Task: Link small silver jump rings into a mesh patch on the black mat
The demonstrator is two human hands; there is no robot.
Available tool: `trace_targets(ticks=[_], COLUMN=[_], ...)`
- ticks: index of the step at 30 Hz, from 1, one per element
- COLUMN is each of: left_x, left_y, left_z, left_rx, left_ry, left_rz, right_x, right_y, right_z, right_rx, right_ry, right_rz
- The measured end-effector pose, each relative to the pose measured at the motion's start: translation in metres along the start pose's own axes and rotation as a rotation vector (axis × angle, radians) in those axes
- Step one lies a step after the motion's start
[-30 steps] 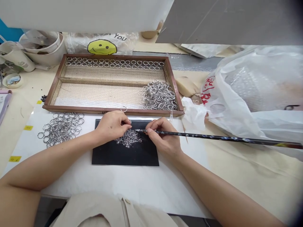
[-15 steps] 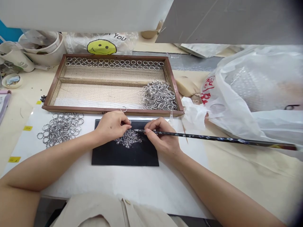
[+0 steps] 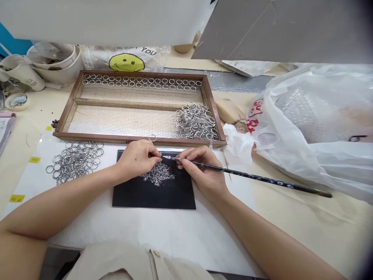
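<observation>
My left hand (image 3: 139, 158) is closed in a pinch above the black pad (image 3: 151, 199). A silvery ring (image 3: 160, 154), mostly hidden, shows a sliver at its fingertips. My right hand (image 3: 204, 167) grips a long, thin, dark patterned pick-up stick (image 3: 262, 179) with a pale pointed tip. That tip points left, close to the ring; whether they touch I cannot tell. Between and below the hands, a pile of tiny glittering stones (image 3: 159, 174) lies on the pad. One loose ring (image 3: 152, 138) rests on the near edge of the wooden mesh tray (image 3: 140, 136).
Inside the tray, two rows of rings (image 3: 140, 81) line the back and a heap of rings (image 3: 194, 121) fills the right corner. Another ring heap (image 3: 77, 161) lies left of the pad. White plastic bags (image 3: 305, 112) crowd the right; cups and bowls (image 3: 55, 66) stand back left.
The stick's tip has shifted up from the stones toward the ring, and its far end has swung down and left. My left hand stays pinched over the pad.
</observation>
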State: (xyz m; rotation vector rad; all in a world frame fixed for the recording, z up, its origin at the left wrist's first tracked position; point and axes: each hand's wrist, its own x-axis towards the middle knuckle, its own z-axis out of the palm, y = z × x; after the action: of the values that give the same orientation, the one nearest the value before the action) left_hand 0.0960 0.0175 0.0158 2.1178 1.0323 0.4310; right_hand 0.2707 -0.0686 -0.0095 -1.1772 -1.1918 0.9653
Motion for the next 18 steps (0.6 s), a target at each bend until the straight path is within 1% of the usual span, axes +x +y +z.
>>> trace_targets(ticks=[8, 18], left_x=[-0.0004, 0.0001], left_y=[0.0006, -0.0011], left_z=[0.0003, -0.0001], left_rx=[-0.001, -0.001], left_ry=[0.005, 0.003], left_rz=[-0.007, -0.002], right_x=[0.0011, 0.0008], right_y=[-0.0044, -0.0035], right_z=[0.0028, 0.0020], right_rx=[-0.024, -0.044], right_ry=[-0.007, 0.005], right_rz=[-0.024, 0.001])
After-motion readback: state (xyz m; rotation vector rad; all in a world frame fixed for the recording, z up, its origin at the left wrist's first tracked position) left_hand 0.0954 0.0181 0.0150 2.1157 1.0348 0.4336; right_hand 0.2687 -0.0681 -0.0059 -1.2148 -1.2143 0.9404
